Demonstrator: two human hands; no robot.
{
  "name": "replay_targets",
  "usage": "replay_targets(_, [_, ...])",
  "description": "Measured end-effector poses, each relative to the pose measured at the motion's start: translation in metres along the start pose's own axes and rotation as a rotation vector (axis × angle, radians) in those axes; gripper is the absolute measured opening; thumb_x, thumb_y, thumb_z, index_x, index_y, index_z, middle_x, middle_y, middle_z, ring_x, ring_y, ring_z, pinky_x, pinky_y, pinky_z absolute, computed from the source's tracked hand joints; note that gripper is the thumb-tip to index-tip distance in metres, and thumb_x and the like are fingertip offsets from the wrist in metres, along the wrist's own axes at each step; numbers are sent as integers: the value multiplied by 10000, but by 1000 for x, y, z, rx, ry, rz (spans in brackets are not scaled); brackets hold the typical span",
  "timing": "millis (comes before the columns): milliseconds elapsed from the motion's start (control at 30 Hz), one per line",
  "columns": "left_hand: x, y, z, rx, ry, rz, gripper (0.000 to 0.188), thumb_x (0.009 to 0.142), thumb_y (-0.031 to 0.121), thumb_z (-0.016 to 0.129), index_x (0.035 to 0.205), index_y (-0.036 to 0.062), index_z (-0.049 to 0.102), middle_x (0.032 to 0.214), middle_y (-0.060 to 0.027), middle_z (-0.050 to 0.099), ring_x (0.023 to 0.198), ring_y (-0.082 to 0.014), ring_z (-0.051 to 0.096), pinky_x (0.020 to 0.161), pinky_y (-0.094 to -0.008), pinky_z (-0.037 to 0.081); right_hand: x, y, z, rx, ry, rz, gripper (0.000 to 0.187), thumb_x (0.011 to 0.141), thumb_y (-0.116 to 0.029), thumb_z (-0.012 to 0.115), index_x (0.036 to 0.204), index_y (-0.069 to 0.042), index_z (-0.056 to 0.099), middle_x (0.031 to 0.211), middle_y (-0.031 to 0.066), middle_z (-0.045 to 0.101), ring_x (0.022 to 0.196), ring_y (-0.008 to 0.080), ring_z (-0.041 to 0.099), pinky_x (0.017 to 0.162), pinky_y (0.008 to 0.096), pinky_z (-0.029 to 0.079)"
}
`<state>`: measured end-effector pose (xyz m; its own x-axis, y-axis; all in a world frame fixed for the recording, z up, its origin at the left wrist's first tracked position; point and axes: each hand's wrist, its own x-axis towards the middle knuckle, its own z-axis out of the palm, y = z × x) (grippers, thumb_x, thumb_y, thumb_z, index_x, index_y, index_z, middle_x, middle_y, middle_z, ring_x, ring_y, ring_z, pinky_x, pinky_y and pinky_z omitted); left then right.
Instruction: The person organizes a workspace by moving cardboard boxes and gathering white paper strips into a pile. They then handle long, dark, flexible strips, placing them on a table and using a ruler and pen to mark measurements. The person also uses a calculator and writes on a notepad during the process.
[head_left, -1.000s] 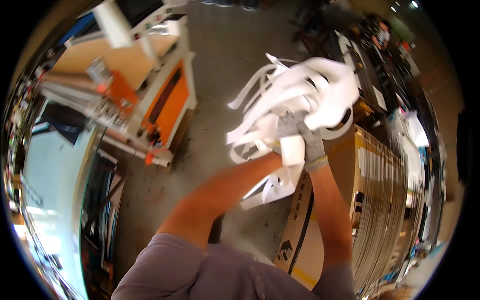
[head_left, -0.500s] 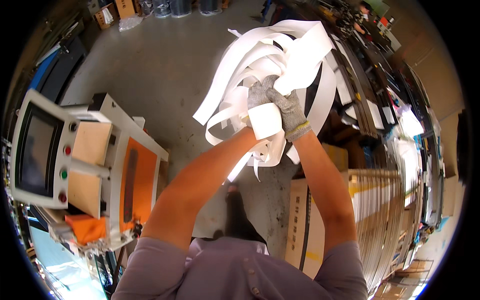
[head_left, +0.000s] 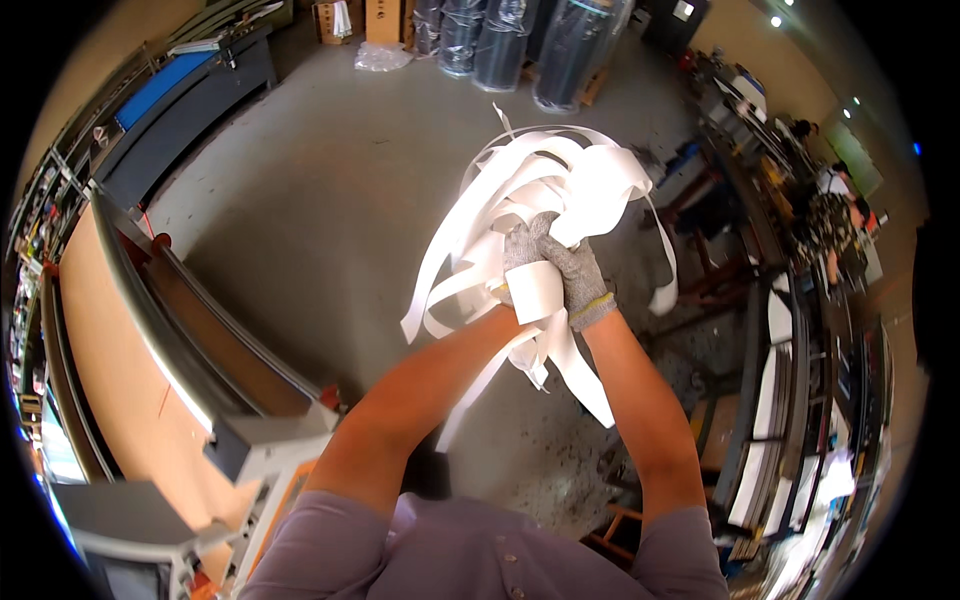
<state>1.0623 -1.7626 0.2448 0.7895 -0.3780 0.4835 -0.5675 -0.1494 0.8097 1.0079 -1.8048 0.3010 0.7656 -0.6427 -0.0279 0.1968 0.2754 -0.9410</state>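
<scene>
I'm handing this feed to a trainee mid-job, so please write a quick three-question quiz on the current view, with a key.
1. What are the left hand and right hand holding?
2. True or false: both hands are bare.
3. Which of these stand beyond the hands, at the top of the view?
A: stepladders
B: plastic-wrapped dark cylinders
C: bicycles

Key:
1. A loose bundle of long white strips.
2. False; they wear grey gloves.
3. B.
</scene>
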Motion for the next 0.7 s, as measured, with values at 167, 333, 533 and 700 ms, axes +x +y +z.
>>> replay_targets(167, [193,-100,41,60,201,-71,263,958,267,511,1086,70,631,955,-111,624,942,-245,610,833,-357,496,227,12,65,-10,-139,8,575,790,-75,789,1291,-46,509,1138,74,615,996,167,614,836,312,541])
replay_targets(333, [393,-201,54,104,121,-67,256,929,235,545,1108,71,626,971,-119,631,944,-251,621,818,-366,501,438,27,125,57,-229,112,645,775,-102,808,1322,-52,469,1140,89,610,991,179,622,841,306,546])
replay_targets(533, [634,-335,66,216,126,-79,274,893,196,586,1135,72,620,990,-130,640,947,-258,633,801,-377,508,690,38,235,96,-318,215,751,776,-115,809,1391,-65,382,1210,102,569,1029,204,622,864,320,545])
replay_targets(700, [826,-440,50,304,170,-136,307,864,165,620,1156,72,615,1006,-138,647,949,-263,643,787,-386,514,909,81,328,30,-471,195,767,805,-206,790,1420,-64,355,1208,116,563,1084,207,597,873,327,537])
